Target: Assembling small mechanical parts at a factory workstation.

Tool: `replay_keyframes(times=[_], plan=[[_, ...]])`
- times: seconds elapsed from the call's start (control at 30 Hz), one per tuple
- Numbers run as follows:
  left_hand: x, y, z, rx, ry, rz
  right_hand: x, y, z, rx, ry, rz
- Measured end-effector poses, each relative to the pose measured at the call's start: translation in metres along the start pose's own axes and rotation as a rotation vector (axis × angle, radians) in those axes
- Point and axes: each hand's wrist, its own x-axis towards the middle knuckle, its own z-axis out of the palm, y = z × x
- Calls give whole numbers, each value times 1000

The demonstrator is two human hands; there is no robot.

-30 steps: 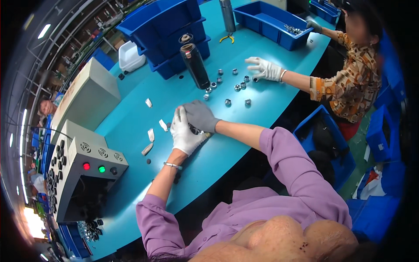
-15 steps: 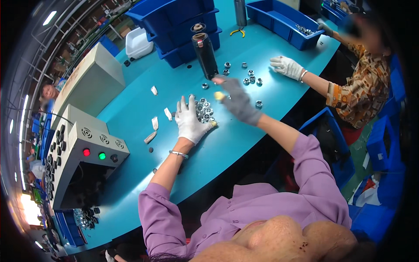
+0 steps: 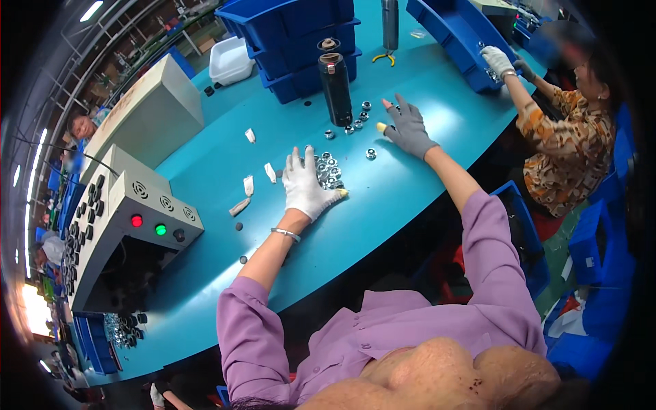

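My left hand (image 3: 306, 186), in a white glove with a yellow thumb covering, lies on the table with its fingers spread. It borders a cluster of small shiny metal ring-like parts (image 3: 331, 172) and hides some of them. My right hand (image 3: 411, 131) wears a grey glove with bare fingertip and yellow thumb covering. Its fingers are apart, over the table to the right, with one metal part partly showing behind the fingertips. Several loose metal parts (image 3: 359, 124) lie between that hand and a black flask (image 3: 335, 92). A single part (image 3: 371, 154) sits nearer me.
Stacked blue bins (image 3: 307, 58) stand behind the flask. A co-worker's white-gloved hand (image 3: 498, 61) reaches into a blue bin (image 3: 447, 41) at far right. White cloth-like scraps (image 3: 248, 186) lie left of my hand, near a beige machine (image 3: 147, 205) with red and green lights.
My right hand has moved right, away from the cluster, and its fingers have spread. The co-worker's gloved hand has gone from the table to the blue bin. My left hand stays by the cluster.
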Motion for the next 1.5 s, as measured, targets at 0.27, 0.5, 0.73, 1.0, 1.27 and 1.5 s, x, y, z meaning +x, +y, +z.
replay_keyframes(times=[0.27, 0.5, 0.73, 1.0, 1.27, 1.5], plan=[[5, 0, 3, 55, -14, 49, 66, 12, 14, 95, -176, -228], [16, -1, 1, 33, -21, 25, 28, -33, 17, 346, 0, -227], [22, -1, 0, 1, -24, 34, 6, -108, 15, 359, 73, -378], [22, -2, 7, 9, 35, -4, 24, -140, 34, 244, -20, -458], [7, -5, 0, -50, 28, -53, 17, -149, 28, 588, -199, -419], [-12, -12, 4, -112, 84, -76, 57, -147, 57, 824, -138, -442]])
